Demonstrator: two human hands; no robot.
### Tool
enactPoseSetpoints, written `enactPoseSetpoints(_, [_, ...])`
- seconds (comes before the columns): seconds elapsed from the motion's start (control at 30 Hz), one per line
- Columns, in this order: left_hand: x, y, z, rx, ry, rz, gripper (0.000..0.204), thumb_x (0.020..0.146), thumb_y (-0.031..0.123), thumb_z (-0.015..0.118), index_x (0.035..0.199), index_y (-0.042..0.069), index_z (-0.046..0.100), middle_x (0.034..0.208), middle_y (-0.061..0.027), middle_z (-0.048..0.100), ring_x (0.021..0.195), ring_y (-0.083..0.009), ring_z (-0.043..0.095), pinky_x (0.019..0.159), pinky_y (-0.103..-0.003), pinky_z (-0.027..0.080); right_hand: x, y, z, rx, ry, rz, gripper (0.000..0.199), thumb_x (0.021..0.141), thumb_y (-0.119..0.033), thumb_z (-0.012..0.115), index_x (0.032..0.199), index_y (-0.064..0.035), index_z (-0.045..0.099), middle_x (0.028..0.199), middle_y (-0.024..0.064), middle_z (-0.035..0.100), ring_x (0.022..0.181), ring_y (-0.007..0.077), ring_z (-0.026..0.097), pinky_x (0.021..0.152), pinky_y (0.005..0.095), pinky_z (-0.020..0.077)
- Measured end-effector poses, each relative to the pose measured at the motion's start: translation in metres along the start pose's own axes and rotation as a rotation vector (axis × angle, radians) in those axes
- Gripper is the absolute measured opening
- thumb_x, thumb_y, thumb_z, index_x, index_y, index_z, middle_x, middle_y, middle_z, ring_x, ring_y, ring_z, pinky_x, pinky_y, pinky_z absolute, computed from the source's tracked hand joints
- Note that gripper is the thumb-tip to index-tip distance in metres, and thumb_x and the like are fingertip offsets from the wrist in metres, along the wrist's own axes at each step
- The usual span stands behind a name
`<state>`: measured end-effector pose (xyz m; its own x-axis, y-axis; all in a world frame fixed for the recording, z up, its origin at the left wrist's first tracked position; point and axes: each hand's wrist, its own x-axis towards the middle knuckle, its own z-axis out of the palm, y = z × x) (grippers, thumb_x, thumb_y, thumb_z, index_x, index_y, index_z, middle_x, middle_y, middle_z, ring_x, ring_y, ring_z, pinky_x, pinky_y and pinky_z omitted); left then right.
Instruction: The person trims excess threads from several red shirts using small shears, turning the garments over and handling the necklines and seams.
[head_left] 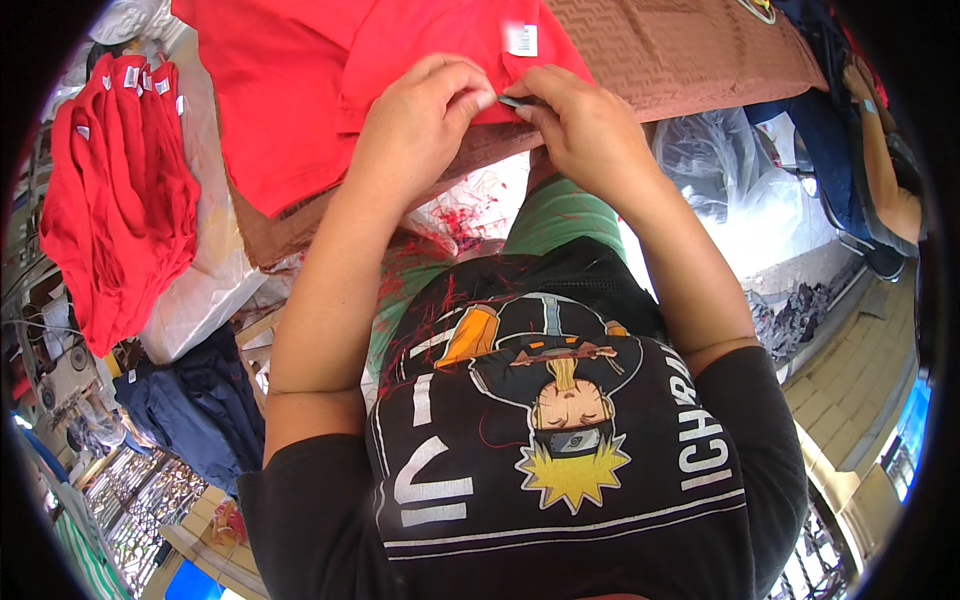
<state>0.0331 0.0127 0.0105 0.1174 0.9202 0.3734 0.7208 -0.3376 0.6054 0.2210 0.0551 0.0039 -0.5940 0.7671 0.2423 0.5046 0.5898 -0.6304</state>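
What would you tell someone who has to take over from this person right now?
Left hand: fingers pinch the edge of the red garment.
Right hand: holds a small dark tool at that same edge, pressed on the cloth.
The garment lies spread on the brown cloth.
Done: a pile of red garments sits to the left.
Left: this garment's edge is being worked on.

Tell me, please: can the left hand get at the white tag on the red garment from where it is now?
Probably yes. The left hand rests on the red garment, and the white tag lies just beyond its fingers, uncovered. Only the right hand is close, and it does not cover the tag.
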Motion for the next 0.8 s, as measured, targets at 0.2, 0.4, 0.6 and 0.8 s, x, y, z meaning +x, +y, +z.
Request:
enactPoseSetpoints(0.2, [0.003, 0.04, -0.084, -0.44, -0.563, -0.148, 0.03, 0.092, 0.02, 0.056, 0.071, 0.001, 0.064, 0.08, -0.0069, 0.063, 0.072, -0.0111, 0.059, 0.066, -0.024, 0.046, -0.006, 0.017, -0.025, 0.185, 0.114, 0.136, 0.019, 0.089, -0.006, 0.062, 0.108, -0.0055, 0.065, 0.087, 0.0056, 0.066, 0.08, 0.0121, 0.06, 0.071, 0.027, 0.048])
enactPoseSetpoints(0.4, [-0.019, 0.019, 0.017, 0.057, -0.046, -0.031, 0.027, 0.076, 0.018, 0.078, 0.093, 0.004, 0.062, 0.093, -0.0069, 0.065, 0.078, -0.0182, 0.063, 0.071, -0.029, 0.052, -0.021, 0.033, 0.005, 0.591, 0.134, 0.216, 0.018, 0.092, -0.006, 0.061, 0.11, -0.0038, 0.064, 0.089, -0.0008, 0.063, 0.082, 0.0054, 0.056, 0.072, 0.0207, 0.0455])
enactPoseSetpoints(0.6, [-0.025, 0.011, 0.05, 0.256, 0.18, 0.002, 0.027, 0.074, 0.013, 0.076, 0.096, 0.004, 0.063, 0.096, -0.0078, 0.063, 0.082, -0.0243, 0.063, 0.073, -0.034, 0.053, -0.029, 0.037, 0.016, 0.556, 0.089, 0.283, 0.019, 0.092, -0.008, 0.061, 0.111, -0.0043, 0.063, 0.094, -0.0003, 0.065, 0.086, 0.0062, 0.057, 0.073, 0.0211, 0.0464])
enactPoseSetpoints(0.8, [-0.023, 0.01, 0.042, 0.104, 0.12, -0.11, 0.015, 0.081, 0.01, 0.07, 0.093, 0.002, 0.068, 0.094, -0.01, 0.067, 0.082, -0.0232, 0.066, 0.075, -0.031, 0.053, -0.03, 0.038, 0.014, 0.527, 0.08, 0.242, 0.02, 0.092, -0.007, 0.061, 0.111, -0.004, 0.064, 0.094, 0.0004, 0.065, 0.087, 0.0065, 0.057, 0.075, 0.0221, 0.0467])
